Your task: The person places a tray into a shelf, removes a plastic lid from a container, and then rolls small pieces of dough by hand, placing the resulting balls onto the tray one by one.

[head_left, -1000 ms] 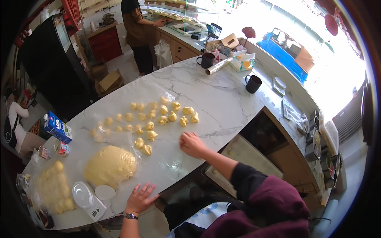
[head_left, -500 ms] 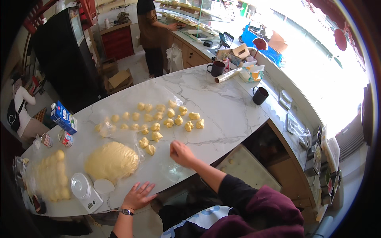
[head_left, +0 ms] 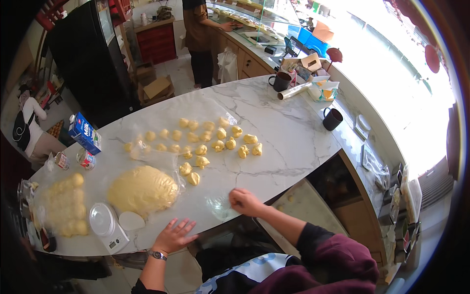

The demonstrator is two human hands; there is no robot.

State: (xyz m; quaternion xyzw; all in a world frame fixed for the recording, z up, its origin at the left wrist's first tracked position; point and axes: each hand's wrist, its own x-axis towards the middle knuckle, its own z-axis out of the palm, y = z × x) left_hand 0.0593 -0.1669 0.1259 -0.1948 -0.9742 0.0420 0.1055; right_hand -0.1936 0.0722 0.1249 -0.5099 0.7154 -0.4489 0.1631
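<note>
Bare right hand [head_left: 247, 202]: while its fingers curl into a loose fist over the white, grey-veined marble counter [head_left: 279, 125], whether they grip anything I cannot tell.
Bare left hand [head_left: 172, 236]: spread and gripping nothing, at the counter's near edge.
Small, lumpy yellow dough pieces [head_left: 201, 162]: farther off, left of the right hand.
Large, rounded yellow dough mound [head_left: 143, 188]: left, beyond the left hand.
White, round-topped scale [head_left: 105, 223]: near left, just beside the mound.

Tabletop [head_left: 289, 115]: before me.
My left hand [head_left: 173, 236]: at its near edge, right of the scale [head_left: 116, 239].
My right hand [head_left: 246, 202]: further right.
Dough mound [head_left: 142, 188]: just behind the scale.
Dough pieces [head_left: 202, 162]: behind the mound and to its right.
Dough balls [head_left: 68, 206]: left of the scale.
Cans [head_left: 86, 159]: behind the dough balls.
Carton [head_left: 85, 133]: behind the cans.
Mugs [head_left: 334, 119]: right of the dough pieces.
</note>
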